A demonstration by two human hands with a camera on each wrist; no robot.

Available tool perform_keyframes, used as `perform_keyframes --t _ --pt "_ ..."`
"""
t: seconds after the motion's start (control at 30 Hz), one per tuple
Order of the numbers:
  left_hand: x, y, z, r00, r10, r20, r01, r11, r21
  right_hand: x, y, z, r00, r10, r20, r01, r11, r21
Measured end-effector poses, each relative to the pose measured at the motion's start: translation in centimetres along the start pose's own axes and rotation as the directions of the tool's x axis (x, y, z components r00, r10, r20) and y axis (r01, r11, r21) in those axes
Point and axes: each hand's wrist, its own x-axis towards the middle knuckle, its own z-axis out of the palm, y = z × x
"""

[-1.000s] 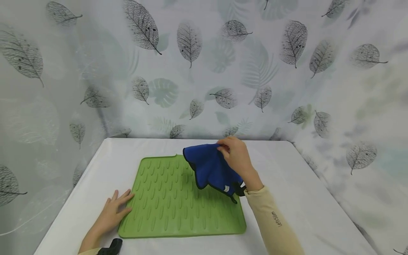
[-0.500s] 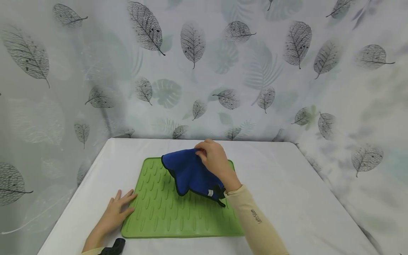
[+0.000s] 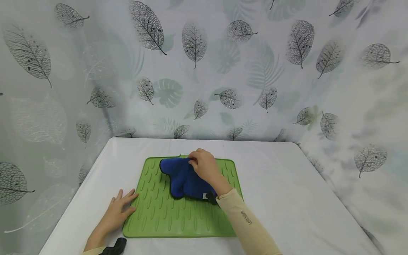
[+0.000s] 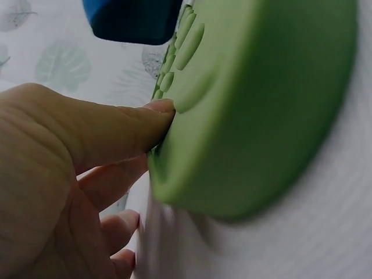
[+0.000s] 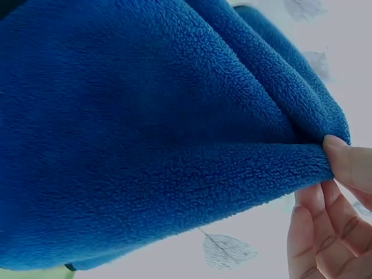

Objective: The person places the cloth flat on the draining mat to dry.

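Observation:
A blue plush cloth point(image 3: 183, 177) with dark edging and a small white tag hangs from my right hand point(image 3: 205, 164), low over the green mat. Thumb and fingers pinch it near the top, and the right wrist view shows the fabric point(image 5: 145, 128) gathered in folds at that pinch. The green ridged mat point(image 3: 178, 219) lies flat on the table. At its left edge my left hand point(image 3: 116, 211) rests with fingers spread. In the left wrist view, the thumb point(image 4: 125, 125) touches the top of the mat's edge point(image 4: 209, 157) while the other fingers lie beside it.
A white-covered table point(image 3: 280, 198) carries the mat and extends beyond it on both sides. Curtains with a leaf print point(image 3: 204, 71) stand behind the table and along its left and right sides.
My right hand has moved left and lower with the blue cloth, which now hangs closer over the middle of the mat. The left hand has stayed at the mat's left edge.

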Motion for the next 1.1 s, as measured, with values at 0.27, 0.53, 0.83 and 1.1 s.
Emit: perform_keyframes --t 0.27,0.53,0.83,1.1 --pt "0.0 0.0 0.2 1.0 0.0 -0.007 0.0 1.0 -0.001 -0.3 0.4 1.7 1.0 -0.015 -0.009 0.014 0.999 -0.048" --pt "0.1 -0.1 0.2 1.0 0.001 -0.006 -0.001 1.0 0.016 -0.7 0.4 1.7 1.0 -0.028 -0.007 0.028 0.999 -0.017" --pt "0.1 -0.1 0.1 1.0 -0.003 -0.002 0.003 1.0 0.016 -1.5 0.9 0.3 0.999 -0.039 -0.025 0.039 0.999 0.03" --pt "0.1 -0.1 0.1 1.0 -0.002 -0.002 0.002 1.0 0.016 -3.3 2.6 -1.8 0.986 -0.08 -0.144 0.089 0.994 0.058"
